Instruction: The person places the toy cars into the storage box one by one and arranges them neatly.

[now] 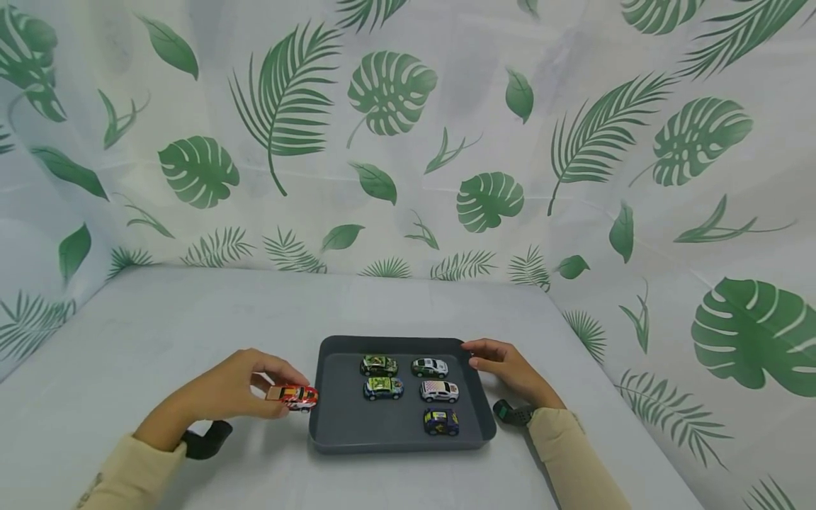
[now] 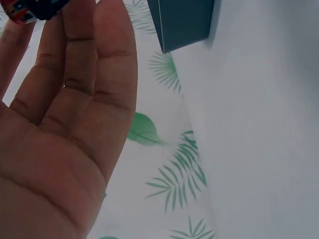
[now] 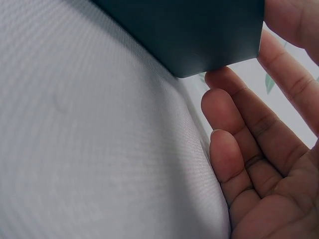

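Note:
My left hand [image 1: 223, 388] pinches a red and orange toy car [image 1: 299, 397] between thumb and fingers, just beside the left wall of a dark grey tray [image 1: 344, 432]. In the left wrist view, only a part of that toy car [image 2: 22, 10] shows at the top corner. My right hand [image 1: 513, 368] grips the tray's far right corner with thumb and fingers; in the right wrist view, its fingers [image 3: 271, 124] bend about the tray's corner [image 3: 214, 45]. Inside the tray stand a dark green car [image 1: 379, 365], a green-blue car [image 1: 383, 387], two white cars [image 1: 430, 367] and a purple-blue car [image 1: 441, 422].
The tray rests on a white-covered table [image 1: 255, 312]. A white curtain with green leaf prints [image 1: 395, 212] hangs behind and at both sides. A dark band [image 1: 207, 439] circles the left wrist, and another dark band [image 1: 512, 413] the right.

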`<state>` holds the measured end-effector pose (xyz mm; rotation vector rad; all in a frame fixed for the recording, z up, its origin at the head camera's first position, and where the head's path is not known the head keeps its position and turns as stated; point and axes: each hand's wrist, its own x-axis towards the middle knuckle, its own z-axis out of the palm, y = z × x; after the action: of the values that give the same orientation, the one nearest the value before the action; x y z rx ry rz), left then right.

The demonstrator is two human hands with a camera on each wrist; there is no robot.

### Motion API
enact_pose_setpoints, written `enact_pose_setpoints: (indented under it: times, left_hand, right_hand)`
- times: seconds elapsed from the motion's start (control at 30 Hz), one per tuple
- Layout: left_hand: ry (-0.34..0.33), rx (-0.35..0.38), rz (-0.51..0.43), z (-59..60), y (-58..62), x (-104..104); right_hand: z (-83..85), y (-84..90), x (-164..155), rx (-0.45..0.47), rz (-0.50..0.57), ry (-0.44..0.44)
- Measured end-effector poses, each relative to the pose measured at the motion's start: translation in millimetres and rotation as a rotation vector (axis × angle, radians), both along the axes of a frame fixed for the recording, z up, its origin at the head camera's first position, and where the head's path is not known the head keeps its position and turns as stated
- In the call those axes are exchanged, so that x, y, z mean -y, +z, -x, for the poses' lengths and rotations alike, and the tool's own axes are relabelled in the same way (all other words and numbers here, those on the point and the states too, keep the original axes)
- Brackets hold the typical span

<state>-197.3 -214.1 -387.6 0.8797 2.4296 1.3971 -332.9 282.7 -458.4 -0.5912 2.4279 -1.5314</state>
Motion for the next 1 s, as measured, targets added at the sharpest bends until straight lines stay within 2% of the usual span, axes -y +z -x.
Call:
enact_pose_setpoints:
  times: [0.3,0.53,1.0]
  left_hand:
    - [0.045,-0.061,-0.002,-1.4,-1.1,-14]
    - [0.045,-0.108,-0.015,-1.3,-4.2,-24]
    - [0.075,-0.110,0.021,3.8,-3.3,-43]
  right_hand:
    - [0.4,-1.3,0,0.001,-0.001,0.000]
    - [1.2,-1.5,-1,-0.012,-0.006,0.004]
    - [0.5,0.0,0,-0.011,-0.003,0.011]
